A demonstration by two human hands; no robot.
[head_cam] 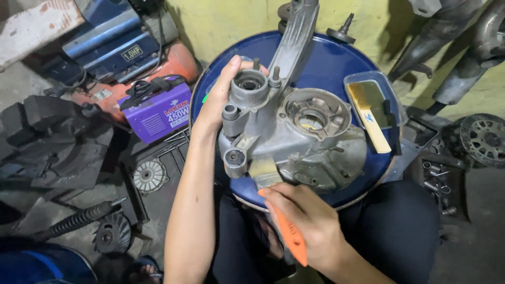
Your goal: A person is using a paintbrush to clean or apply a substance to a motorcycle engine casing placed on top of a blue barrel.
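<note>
You have the engine casing [294,137] on the drum [336,63], right in front of you, above your knees. Your left hand [221,100] sits on its left side; your right hand [307,221] is at its near edge with the brush [281,221]. Right of the casing, on the drum, a tray [374,97] with a second brush [371,115] in it. Left of the drum, on the floor, a welder box [158,111]; behind that, a compressor [118,47]. Far right, a wheel hub [484,138].

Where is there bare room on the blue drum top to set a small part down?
The blue drum top is bare along its far rim, between the casing's long arm and the clear tray. Elsewhere the engine casing, left hand and right hand with its orange-handled brush crowd it.
</note>
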